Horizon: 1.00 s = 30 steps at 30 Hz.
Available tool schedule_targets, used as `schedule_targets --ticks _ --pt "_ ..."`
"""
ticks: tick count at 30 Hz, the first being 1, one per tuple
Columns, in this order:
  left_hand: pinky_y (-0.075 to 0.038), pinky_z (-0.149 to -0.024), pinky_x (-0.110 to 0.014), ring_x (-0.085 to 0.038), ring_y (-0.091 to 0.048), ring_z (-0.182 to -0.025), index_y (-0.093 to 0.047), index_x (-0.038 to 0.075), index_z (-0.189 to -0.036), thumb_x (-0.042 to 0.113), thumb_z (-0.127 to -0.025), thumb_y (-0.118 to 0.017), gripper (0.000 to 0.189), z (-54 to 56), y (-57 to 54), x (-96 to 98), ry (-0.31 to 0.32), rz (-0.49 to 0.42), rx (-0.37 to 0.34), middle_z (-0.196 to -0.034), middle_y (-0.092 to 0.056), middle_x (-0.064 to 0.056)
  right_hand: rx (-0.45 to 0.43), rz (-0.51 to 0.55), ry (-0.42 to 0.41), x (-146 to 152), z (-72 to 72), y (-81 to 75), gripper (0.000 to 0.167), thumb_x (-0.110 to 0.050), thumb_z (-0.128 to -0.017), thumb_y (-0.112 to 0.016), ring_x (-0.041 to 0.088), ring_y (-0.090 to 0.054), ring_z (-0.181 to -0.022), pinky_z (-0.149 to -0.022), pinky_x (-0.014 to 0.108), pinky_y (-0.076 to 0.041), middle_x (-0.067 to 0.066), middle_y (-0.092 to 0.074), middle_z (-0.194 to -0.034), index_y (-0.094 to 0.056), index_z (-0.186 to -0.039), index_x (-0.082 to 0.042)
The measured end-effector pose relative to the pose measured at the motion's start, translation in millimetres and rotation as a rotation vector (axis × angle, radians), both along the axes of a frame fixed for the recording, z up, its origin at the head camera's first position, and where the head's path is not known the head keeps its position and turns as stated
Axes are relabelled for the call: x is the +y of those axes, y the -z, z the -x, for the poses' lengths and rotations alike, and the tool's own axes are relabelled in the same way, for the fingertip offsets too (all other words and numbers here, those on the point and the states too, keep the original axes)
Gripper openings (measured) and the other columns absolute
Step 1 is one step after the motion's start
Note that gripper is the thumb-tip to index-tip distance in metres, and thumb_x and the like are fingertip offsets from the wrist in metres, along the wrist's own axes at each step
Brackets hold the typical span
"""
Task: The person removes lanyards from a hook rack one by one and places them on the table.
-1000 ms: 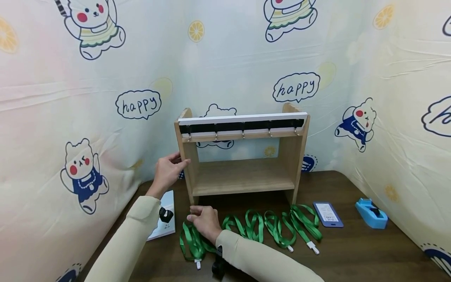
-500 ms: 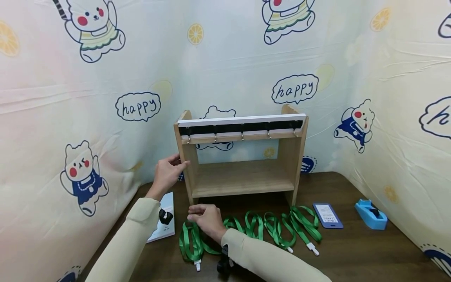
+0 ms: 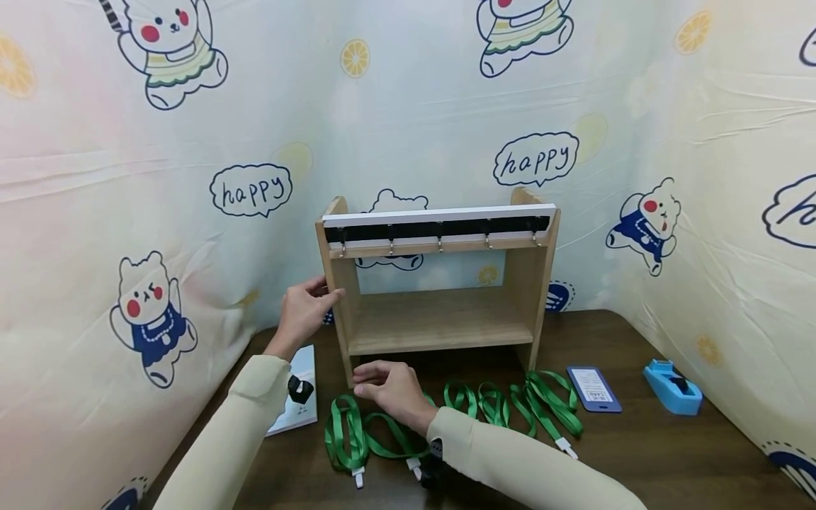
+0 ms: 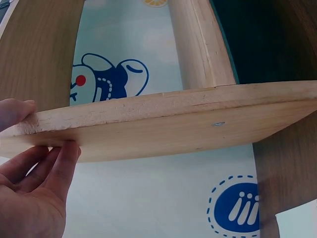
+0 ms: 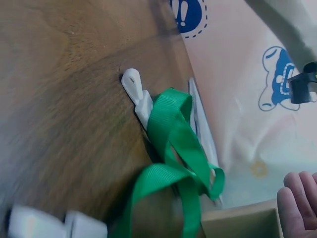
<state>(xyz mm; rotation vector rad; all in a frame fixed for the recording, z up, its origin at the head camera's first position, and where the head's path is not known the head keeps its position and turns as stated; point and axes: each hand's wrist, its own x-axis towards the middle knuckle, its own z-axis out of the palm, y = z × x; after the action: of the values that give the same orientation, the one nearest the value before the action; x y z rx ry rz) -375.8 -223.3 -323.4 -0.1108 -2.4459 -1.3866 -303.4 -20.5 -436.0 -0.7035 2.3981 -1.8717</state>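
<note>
My left hand (image 3: 301,315) grips the front edge of the left side panel of a light wooden rack (image 3: 440,331). In the left wrist view, its thumb lies on one side of the panel (image 4: 148,141) and its fingers on the other. My right hand (image 3: 392,389) hovers by the rack's lower left corner, over several green lanyards (image 3: 349,464) with white clips. Its fingers are loosely bent and nothing shows in them. A looped green lanyard (image 5: 171,124) lies near it in the right wrist view. My right sleeve hides part of the row.
A black strip with several metal hooks (image 3: 440,241) runs along the rack's top bar. At right lie a blue card holder (image 3: 594,389) and a blue tape dispenser (image 3: 672,387). A white booklet (image 3: 299,397) lies under my left forearm. Printed cloth (image 3: 408,106) surrounds the table.
My right hand has moved right, away from the leftmost lanyard, uncovering that lanyard and part of the one beside it. My left hand stays on the side panel.
</note>
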Motion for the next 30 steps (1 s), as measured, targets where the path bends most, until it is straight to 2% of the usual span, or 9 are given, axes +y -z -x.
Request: schedule_targets --ticks 7,13,18,24,30 --pt "-0.055 -0.103 -0.050 -0.034 -0.063 -0.125 -0.051 0.011 -0.149 0.041 -0.093 -0.072 0.067 0.9 -1.6 -0.7 0.000 -0.015 -0.008 -0.141 -0.062 -0.017 0.014 -0.020 -0.007 31 -4.3 -13.4 0.022 -0.024 -0.092 -0.075 0.016 -0.072 -0.102 -0.083 0.025 -0.060 0.001 -0.077 -0.113 -0.074 -0.115 -0.026" --pt "-0.054 -0.103 -0.050 -0.034 -0.062 -0.126 -0.051 0.012 -0.149 0.041 -0.093 -0.072 0.067 -0.3 -0.9 -2.0 0.001 -0.022 -0.021 -0.142 -0.061 -0.017 0.027 -0.053 0.006 59 -3.7 -18.8 0.025 -0.023 -0.093 -0.074 0.013 -0.073 -0.101 -0.083 0.024 -0.060 0.000 -0.076 -0.115 -0.073 -0.118 -0.024" --pt "-0.055 -0.102 -0.049 -0.034 -0.063 -0.125 -0.051 0.011 -0.149 0.043 -0.093 -0.072 0.068 -1.2 -1.0 -2.0 -0.002 -0.014 -0.017 -0.141 -0.062 -0.017 0.076 -0.064 0.049 80 0.1 -26.0 0.026 -0.019 -0.094 -0.073 0.012 -0.073 -0.101 -0.083 0.023 -0.060 0.001 -0.076 -0.115 -0.073 -0.120 -0.023" --pt "-0.054 -0.103 -0.048 -0.034 -0.062 -0.125 -0.051 0.010 -0.149 0.043 -0.093 -0.072 0.068 -1.5 -1.5 -0.1 0.005 -0.013 -0.017 -0.142 -0.061 -0.017 0.079 -0.030 0.075 103 3.6 -43.2 0.028 -0.016 -0.094 -0.073 0.015 -0.073 -0.102 -0.084 0.023 -0.059 0.011 -0.075 -0.120 -0.072 -0.121 -0.019" --pt "-0.055 -0.103 -0.049 -0.034 -0.063 -0.125 -0.051 0.010 -0.149 0.040 -0.093 -0.073 0.067 -1.8 -1.0 0.3 0.000 -0.020 -0.016 -0.141 -0.062 -0.017 0.112 -0.012 0.090 125 6.8 -61.5 0.029 -0.016 -0.093 -0.073 0.018 -0.072 -0.104 -0.085 0.023 -0.059 0.012 -0.074 -0.120 -0.071 -0.123 -0.014"
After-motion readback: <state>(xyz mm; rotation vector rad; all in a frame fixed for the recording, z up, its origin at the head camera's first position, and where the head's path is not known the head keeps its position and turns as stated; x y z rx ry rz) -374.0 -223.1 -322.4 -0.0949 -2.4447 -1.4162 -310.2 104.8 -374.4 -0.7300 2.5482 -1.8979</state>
